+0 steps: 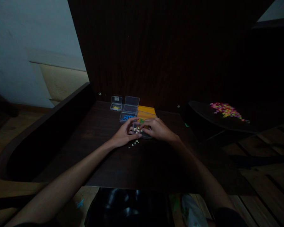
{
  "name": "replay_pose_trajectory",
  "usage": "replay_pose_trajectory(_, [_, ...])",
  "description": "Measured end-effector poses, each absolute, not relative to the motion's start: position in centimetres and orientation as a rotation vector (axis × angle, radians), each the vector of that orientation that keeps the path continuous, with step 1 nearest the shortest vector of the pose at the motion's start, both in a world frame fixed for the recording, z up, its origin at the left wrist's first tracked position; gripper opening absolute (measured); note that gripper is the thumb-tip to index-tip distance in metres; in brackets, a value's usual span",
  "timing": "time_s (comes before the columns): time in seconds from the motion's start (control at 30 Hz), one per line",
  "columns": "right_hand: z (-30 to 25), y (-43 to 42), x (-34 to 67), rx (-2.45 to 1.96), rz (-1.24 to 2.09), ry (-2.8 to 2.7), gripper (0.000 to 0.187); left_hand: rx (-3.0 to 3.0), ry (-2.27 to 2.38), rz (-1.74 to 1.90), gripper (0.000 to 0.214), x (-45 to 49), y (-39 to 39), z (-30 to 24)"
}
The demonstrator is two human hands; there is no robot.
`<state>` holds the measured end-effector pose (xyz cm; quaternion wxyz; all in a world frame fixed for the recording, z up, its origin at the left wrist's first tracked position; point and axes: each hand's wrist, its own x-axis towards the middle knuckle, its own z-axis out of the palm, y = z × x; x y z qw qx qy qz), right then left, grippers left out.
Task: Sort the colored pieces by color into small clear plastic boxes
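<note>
My left hand curls round the left side of a small clear plastic box, thumb at its front edge. Inside the box lie small pale pieces. The fingers of my right hand are pinched together over the box, among these pieces; whether one is between the fingertips is too small to tell. Several loose pale pieces are scattered on the dark desk just in front of the box. Behind my left fingers stands an open clear box with blue pieces.
A smaller open box with yellow pieces stands at the back left. Something flat and orange-yellow lies behind my hands, green pieces near it. Multicoloured pieces are heaped on a dark surface at right. A raised side panel borders the desk's left.
</note>
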<state>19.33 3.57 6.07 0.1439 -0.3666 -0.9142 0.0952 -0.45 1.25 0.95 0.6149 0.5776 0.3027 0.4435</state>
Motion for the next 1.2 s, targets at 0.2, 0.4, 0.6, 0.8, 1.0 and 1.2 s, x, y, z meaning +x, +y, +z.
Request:
replay_pose_trajectory(0.2, [6.6,3.2,19.8,-1.074,0.272,-2.642,0.013,1.343,0.704,1.034,0.069,-0.5,1.4,0.9])
replay_pose_trajectory(0.4, [6.7,3.2,19.5,-1.227,0.320,-2.691,0.013,1.337,0.709,1.030,0.070,-0.5,1.4,0.8])
replay_pose_trajectory(0.6, [6.5,3.4,19.4,-1.260,0.338,-2.686,0.014,1.334,0.697,1.035,0.069,-0.5,1.4,0.9])
replay_pose_trajectory(0.8, [6.7,3.3,19.5,-1.250,0.385,-2.692,0.016,1.319,0.683,1.035,0.069,-0.5,1.4,0.8])
replay_pose_trajectory(1.0, [7.2,3.3,20.2,-1.189,0.430,-2.663,0.024,1.327,0.699,1.038,0.070,-0.4,1.4,0.8])
replay_pose_trajectory(1.2, [7.6,2.9,21.1,-1.128,0.456,-2.552,0.021,1.331,0.707,1.064,0.069,-0.4,1.5,0.6])
